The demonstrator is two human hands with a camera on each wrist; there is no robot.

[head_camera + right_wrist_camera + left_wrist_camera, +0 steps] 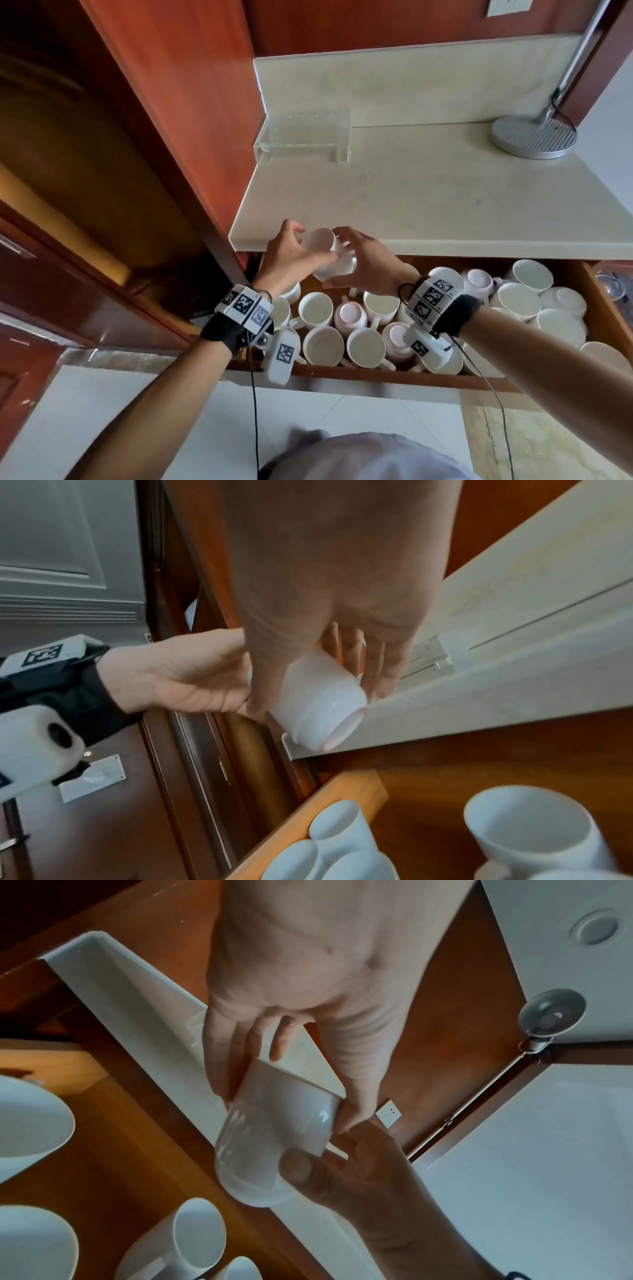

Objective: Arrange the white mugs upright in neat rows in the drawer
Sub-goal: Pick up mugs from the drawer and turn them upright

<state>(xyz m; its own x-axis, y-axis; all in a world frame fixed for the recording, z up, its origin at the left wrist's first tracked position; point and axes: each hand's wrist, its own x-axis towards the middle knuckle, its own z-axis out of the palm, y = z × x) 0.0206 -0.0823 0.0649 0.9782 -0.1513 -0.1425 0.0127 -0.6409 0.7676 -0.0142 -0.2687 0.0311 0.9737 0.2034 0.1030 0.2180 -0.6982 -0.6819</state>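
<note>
Both hands hold one white mug [318, 240] tilted in the air over the back left corner of the open wooden drawer [376, 373], just at the countertop's front edge. My left hand [294, 246] grips its side near the rim, fingers and thumb curled round the mug [274, 1137]. From the other side my right hand [356, 260] grips the mug [318, 704] near its base. Below, several mugs stand upright [323, 344], and a few lie upside down with pinkish bases up [351, 313].
White saucers and bowls [561, 322] fill the drawer's right part. The pale countertop [428, 198] overhangs the drawer's back and carries a clear acrylic stand [305, 137] and a round lamp base [534, 137]. A tall wooden cabinet side [171, 102] rises at the left.
</note>
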